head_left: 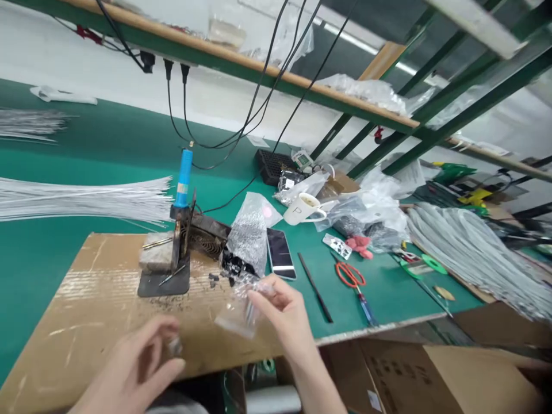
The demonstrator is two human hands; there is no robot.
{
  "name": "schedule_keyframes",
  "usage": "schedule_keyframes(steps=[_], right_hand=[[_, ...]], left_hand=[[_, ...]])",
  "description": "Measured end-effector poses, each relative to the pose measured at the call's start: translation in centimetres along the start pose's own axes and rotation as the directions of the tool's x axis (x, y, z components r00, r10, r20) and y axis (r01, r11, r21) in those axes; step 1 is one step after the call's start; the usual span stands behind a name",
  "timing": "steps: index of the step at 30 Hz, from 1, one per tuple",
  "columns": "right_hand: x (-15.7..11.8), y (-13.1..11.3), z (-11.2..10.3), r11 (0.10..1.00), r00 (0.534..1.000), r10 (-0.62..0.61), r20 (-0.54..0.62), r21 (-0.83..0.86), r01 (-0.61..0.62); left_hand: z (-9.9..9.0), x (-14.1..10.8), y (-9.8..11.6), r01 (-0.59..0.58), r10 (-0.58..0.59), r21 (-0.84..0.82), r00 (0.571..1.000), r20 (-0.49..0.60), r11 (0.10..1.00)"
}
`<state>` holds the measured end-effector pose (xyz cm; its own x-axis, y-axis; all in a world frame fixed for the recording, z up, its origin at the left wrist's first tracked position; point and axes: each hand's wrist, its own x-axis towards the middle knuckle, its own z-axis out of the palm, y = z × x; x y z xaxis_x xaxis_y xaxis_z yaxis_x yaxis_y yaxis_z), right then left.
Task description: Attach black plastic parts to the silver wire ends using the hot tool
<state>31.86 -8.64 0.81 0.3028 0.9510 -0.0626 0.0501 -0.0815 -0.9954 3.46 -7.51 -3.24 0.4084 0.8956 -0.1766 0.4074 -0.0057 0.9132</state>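
Note:
My right hand pinches a small clear plastic bag over the front edge of the cardboard sheet. Something thin and greyish shows inside the bag. Lower left, my left hand is blurred, its fingers curled around a small pale object too smeared to name. Behind the right hand lies a bubble-wrap bag with small black parts at its mouth. A blue-handled soldering iron stands upright in its holder on a dark base plate, beyond my left hand.
Right of the cardboard lie a phone, a dark thin rod, orange-handled scissors and a screwdriver. A white mug stands behind them. White wire bundles lie left; cables hang from the shelf.

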Motion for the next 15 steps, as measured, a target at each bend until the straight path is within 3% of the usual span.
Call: schedule_keyframes(steps=[2, 3, 6, 9, 15], right_hand=[[-2.3, 1.1, 2.8, 0.996, 0.996, 0.057, 0.068, 0.067, -0.062], [-3.0, 1.5, 3.9, 0.991, 0.99, 0.087, 0.115, 0.093, -0.098], [-3.7, 2.0, 5.6, 0.967, 0.953, 0.158, 0.26, 0.154, -0.202], [-3.8, 2.5, 5.7, 0.936, 0.918, 0.181, 0.353, 0.226, -0.271], [-6.7, 5.1, 5.8, 0.884, 0.932, 0.111, 0.345, 0.394, -0.251]], left_hand=[[1.1, 0.9, 1.5, 0.024, 0.016, -0.145, 0.963, 0.269, 0.989], [1.6, 1.4, 2.1, 0.053, 0.029, -0.238, 0.944, 0.328, 0.97], [2.7, 2.5, 2.7, 0.163, -0.01, -0.497, 0.955, 0.296, 0.852], [2.9, 2.4, 2.0, 0.251, -0.087, -0.574, 0.951, 0.297, 0.779], [3.0, 1.5, 1.2, 0.31, -0.229, -0.747, 0.95, 0.214, 0.589]])
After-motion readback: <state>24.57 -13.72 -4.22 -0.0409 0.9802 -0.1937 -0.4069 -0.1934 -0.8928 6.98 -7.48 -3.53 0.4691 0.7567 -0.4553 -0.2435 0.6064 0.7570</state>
